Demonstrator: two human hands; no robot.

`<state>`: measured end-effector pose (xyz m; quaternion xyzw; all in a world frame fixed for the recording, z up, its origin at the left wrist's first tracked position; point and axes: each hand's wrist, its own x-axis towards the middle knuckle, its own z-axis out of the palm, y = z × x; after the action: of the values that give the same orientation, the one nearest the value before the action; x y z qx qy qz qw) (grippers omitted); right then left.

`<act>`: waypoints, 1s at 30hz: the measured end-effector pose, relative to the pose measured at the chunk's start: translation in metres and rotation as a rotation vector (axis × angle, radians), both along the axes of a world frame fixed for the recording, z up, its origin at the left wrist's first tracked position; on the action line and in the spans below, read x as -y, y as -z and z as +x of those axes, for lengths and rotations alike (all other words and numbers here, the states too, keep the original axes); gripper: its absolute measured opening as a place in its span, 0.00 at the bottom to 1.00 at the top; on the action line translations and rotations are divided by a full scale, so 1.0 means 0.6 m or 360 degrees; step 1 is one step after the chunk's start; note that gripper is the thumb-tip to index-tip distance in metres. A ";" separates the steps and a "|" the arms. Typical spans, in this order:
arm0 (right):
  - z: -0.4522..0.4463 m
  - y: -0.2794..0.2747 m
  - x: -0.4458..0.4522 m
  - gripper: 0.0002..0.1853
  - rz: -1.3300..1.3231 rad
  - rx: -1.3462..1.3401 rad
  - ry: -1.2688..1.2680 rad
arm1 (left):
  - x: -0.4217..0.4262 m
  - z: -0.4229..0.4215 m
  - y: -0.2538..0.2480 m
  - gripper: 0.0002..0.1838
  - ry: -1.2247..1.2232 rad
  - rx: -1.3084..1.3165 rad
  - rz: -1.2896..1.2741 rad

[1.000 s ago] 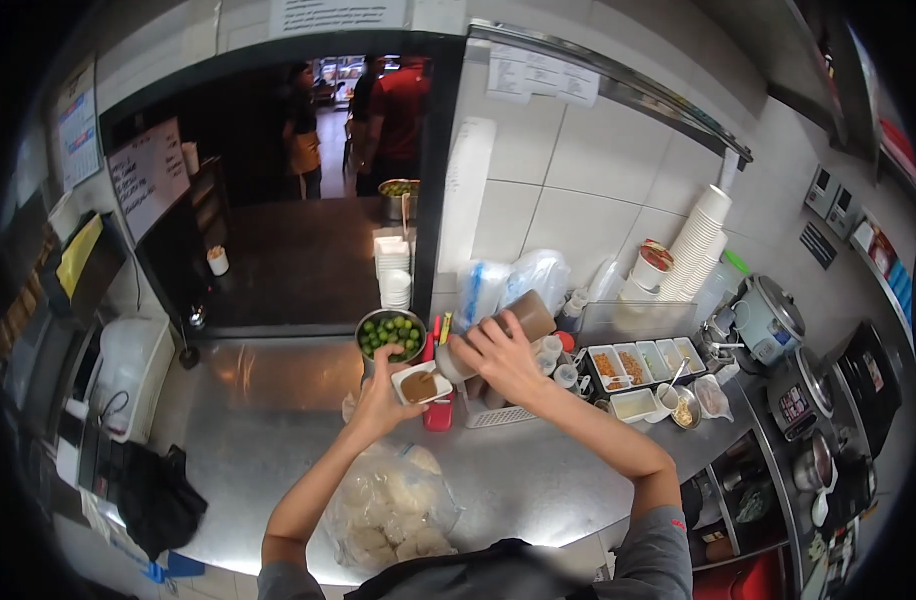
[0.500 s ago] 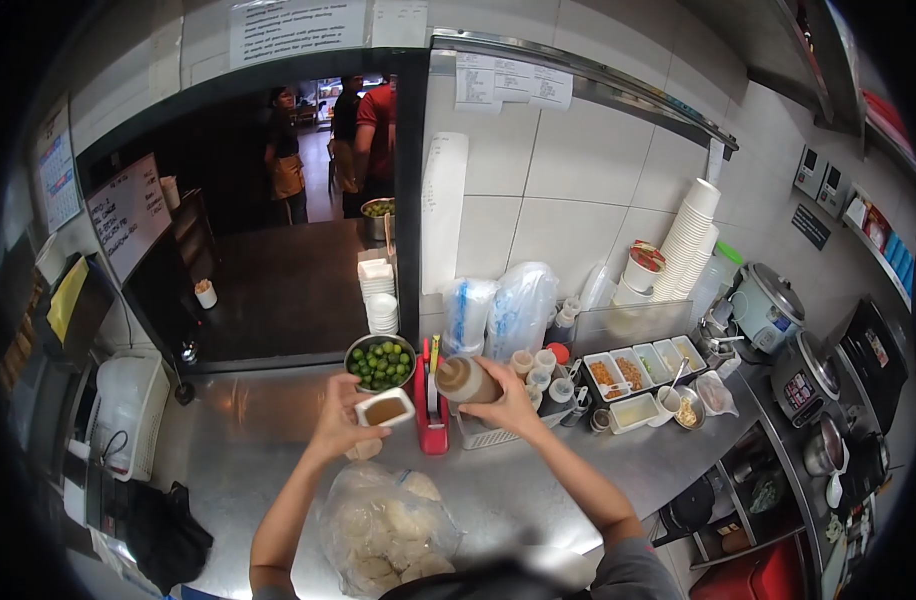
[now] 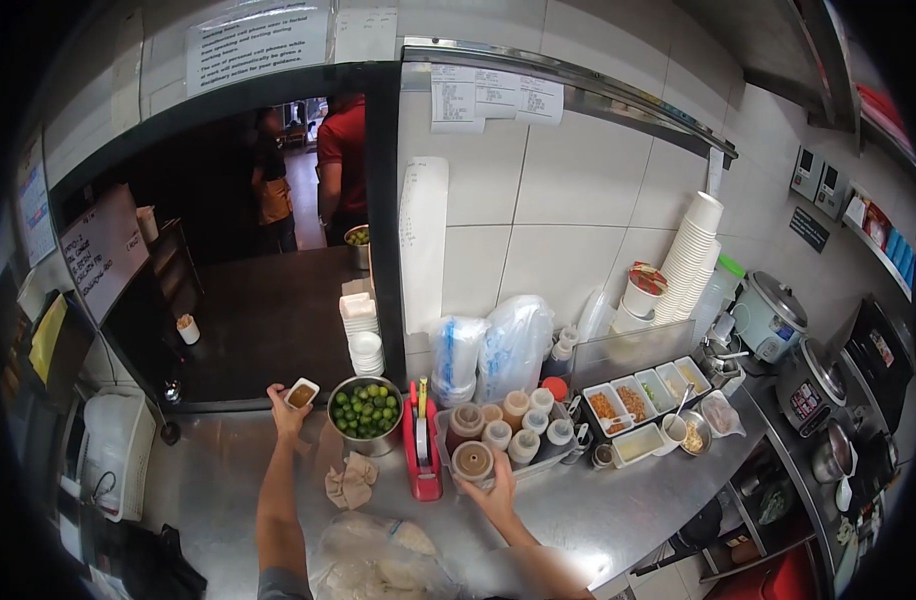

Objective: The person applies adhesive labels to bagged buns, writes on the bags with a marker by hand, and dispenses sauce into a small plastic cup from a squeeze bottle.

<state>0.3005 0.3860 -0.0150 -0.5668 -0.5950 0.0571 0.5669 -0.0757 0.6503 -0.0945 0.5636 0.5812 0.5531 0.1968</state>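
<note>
My left hand [image 3: 286,413] is closed on a small white sauce dish [image 3: 302,394] with brown sauce in it, held at the sill of the wall opening. My right hand [image 3: 496,493] grips a squeeze bottle [image 3: 473,462] of brown sauce, which stands upright at the front left corner of the plastic basket [image 3: 550,460]. Several other sauce bottles fill that basket. Between my hands are a metal pot of small green limes [image 3: 365,412] and a red tape dispenser [image 3: 423,468]. A crumpled brown cloth or paper [image 3: 352,482] lies in front of the pot.
A clear bag of pale round pieces [image 3: 383,560] lies near my body. Topping trays [image 3: 638,407], stacked cups [image 3: 693,250] and rice cookers [image 3: 770,308] stand to the right. Stacked white dishes [image 3: 366,352] sit in the opening; people [image 3: 343,170] stand beyond it.
My left hand has moved the dish forward and left to the opening. My right hand has lowered the squeeze bottle, tilted before, upright to the basket. The view has shifted.
</note>
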 end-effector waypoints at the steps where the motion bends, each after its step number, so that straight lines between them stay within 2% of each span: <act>1: 0.000 0.008 -0.004 0.38 -0.0044 0.0084 0.0073 | -0.011 0.002 0.011 0.42 -0.0026 0.0001 -0.0026; 3: 0.001 0.024 -0.010 0.39 -0.0105 0.0246 0.0202 | -0.032 0.012 0.024 0.42 -0.0100 -0.0011 -0.0019; 9: -0.001 0.026 -0.011 0.39 -0.0139 0.0299 0.0238 | -0.089 0.036 0.011 0.42 -0.0358 -0.0444 -0.0141; 12: -0.003 0.027 -0.013 0.39 -0.0106 0.0312 0.0257 | -0.130 0.046 0.022 0.44 -0.0233 -0.0166 -0.0230; 14: -0.004 0.027 -0.013 0.38 -0.0114 0.0296 0.0264 | -0.152 0.061 0.029 0.44 -0.0278 -0.0202 -0.0249; 15: -0.004 0.027 -0.014 0.38 -0.0116 0.0290 0.0257 | -0.150 0.077 0.013 0.44 -0.0301 -0.0116 -0.0381; 18: -0.002 0.033 -0.017 0.38 -0.0126 0.0300 0.0217 | -0.200 0.099 0.049 0.45 -0.0270 -0.0068 -0.0225; 24: -0.009 0.034 -0.016 0.39 -0.0209 0.0223 0.0214 | -0.203 0.171 -0.002 0.32 -0.0080 0.0257 -0.0518; 25: -0.010 0.032 -0.016 0.39 -0.0209 0.0221 0.0213 | -0.196 0.175 -0.013 0.28 -0.0057 0.0210 -0.0546; 28: -0.009 0.034 -0.018 0.38 -0.0187 0.0223 0.0222 | -0.194 0.170 -0.036 0.31 -0.0081 0.0102 -0.0579; 29: -0.008 0.036 -0.017 0.37 -0.0177 0.0223 0.0227 | -0.208 0.158 -0.036 0.35 0.0009 -0.0031 -0.0396; 30: -0.008 0.037 -0.016 0.38 -0.0203 0.0218 0.0214 | -0.213 0.156 -0.050 0.34 -0.0006 -0.0391 -0.0167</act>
<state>0.2959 0.3956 -0.0369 -0.6429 -0.5882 0.0178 0.4903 0.0178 0.7780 -0.0646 0.6150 0.6299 0.4492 0.1523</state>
